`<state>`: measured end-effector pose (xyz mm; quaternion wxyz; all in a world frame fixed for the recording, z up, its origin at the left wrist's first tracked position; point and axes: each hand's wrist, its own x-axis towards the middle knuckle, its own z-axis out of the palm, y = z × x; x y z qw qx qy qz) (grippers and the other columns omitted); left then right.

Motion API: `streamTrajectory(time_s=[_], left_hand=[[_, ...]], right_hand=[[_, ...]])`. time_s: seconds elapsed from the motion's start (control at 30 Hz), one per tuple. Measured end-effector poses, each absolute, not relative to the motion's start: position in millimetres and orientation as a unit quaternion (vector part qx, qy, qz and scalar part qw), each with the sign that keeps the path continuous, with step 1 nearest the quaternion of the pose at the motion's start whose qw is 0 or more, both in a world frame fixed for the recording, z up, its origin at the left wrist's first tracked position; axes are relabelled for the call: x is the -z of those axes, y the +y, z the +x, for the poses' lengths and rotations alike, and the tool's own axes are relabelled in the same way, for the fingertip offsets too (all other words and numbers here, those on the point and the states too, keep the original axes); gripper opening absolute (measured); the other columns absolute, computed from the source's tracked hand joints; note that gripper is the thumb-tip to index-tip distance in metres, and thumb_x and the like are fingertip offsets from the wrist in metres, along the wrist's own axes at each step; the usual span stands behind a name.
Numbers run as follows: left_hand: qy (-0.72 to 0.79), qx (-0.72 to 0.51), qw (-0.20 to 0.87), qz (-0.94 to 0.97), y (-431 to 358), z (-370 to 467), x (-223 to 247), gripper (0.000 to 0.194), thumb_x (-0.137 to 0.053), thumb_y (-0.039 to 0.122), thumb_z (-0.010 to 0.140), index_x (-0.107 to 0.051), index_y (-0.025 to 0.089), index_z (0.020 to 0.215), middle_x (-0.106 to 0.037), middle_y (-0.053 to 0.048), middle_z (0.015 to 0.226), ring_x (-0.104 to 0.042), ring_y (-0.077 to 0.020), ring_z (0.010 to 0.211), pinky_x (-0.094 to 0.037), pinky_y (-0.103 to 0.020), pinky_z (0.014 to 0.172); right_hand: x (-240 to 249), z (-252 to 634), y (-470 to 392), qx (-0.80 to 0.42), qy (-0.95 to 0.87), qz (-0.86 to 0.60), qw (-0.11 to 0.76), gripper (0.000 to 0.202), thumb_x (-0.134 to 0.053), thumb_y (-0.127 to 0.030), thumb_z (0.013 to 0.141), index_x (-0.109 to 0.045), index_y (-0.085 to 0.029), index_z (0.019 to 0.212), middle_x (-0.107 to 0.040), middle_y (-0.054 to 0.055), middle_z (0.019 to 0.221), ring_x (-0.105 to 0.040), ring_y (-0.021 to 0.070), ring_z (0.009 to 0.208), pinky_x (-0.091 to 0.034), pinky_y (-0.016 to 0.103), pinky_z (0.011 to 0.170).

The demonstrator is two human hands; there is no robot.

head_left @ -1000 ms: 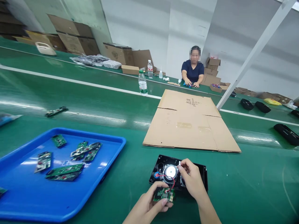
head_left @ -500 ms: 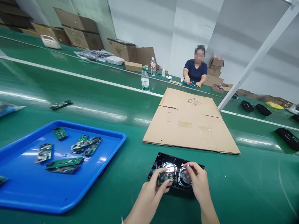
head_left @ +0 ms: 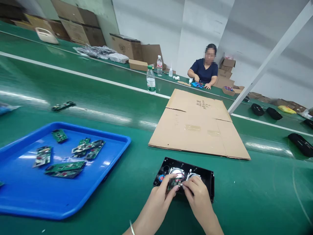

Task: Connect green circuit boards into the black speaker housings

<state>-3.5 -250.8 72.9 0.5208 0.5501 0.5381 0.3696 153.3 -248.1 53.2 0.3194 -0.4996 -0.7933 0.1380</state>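
A black speaker housing (head_left: 207, 176) with two round silver-rimmed drivers lies on the green table. Over its left part, my left hand (head_left: 158, 195) grips a small green circuit board (head_left: 173, 183) between thumb and fingers. My right hand (head_left: 199, 192) is closed in a pinch at the board's right edge, on a small white connector (head_left: 180, 184). Thin red wires run behind the board. Part of the right driver is hidden by my right fingers.
A blue tray (head_left: 73, 209) with several circuit boards stands at the left. Flattened cardboard (head_left: 195, 127) lies beyond the housing. A water bottle (head_left: 151, 81) stands behind it, and a person (head_left: 205, 71) sits across the tables.
My right hand has moved left and down from the right driver to the board's edge, bringing the white connector against it. My left hand still holds the board. The view has shifted slightly.
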Motion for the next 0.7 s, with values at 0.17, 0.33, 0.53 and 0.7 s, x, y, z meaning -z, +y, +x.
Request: streamTrajectory(time_s=[0.17,0.33,0.53,0.7], left_hand=[[0.555,-0.312,0.449,0.627,-247.4,0.7,-71.6,0.030,-0.038,0.031,0.083,-0.051,0.022,0.109,-0.059,0.003,0.054,-0.058,-0.0169,0.048,-0.043,-0.024,0.047],[0.537,-0.294,0.413,0.674,-242.8,7.3,-74.6,0.026,-0.032,0.026,0.085,-0.050,0.022,0.103,-0.063,-0.001,0.067,-0.059,-0.0175,0.054,-0.040,-0.024,0.047],[0.488,-0.325,0.437,0.682,-239.2,1.1,-81.7,0.029,-0.031,0.022,0.085,-0.051,0.024,0.104,-0.065,-0.001,0.073,-0.061,-0.0170,0.061,-0.048,-0.026,0.057],[0.463,-0.329,0.458,0.684,-238.9,-6.4,-91.2,0.027,-0.034,0.019,0.084,-0.055,0.026,0.100,-0.067,-0.001,0.082,-0.062,-0.0169,0.073,-0.049,-0.026,0.067]], right_hand=[[-57.7,154.6,-248.3,-0.084,-0.832,-0.479,0.267,0.025,-0.035,-0.016,0.090,-0.059,-0.017,0.082,-0.055,0.005,0.074,-0.049,0.0142,0.066,-0.042,0.026,0.054],[-61.7,151.2,-247.4,-0.010,-0.851,-0.473,0.226,0.034,-0.029,-0.012,0.090,-0.058,-0.016,0.073,-0.054,0.006,0.071,-0.047,0.0148,0.061,-0.036,0.026,0.049],[-56.0,155.8,-243.8,-0.159,-0.777,-0.535,0.291,0.014,-0.043,-0.018,0.087,-0.057,-0.018,0.090,-0.058,0.002,0.071,-0.053,0.0140,0.061,-0.044,0.024,0.054],[-55.7,159.3,-240.4,-0.264,-0.759,-0.528,0.273,0.024,-0.049,-0.016,0.081,-0.056,-0.023,0.103,-0.060,0.001,0.079,-0.055,0.0142,0.064,-0.046,0.024,0.057]])
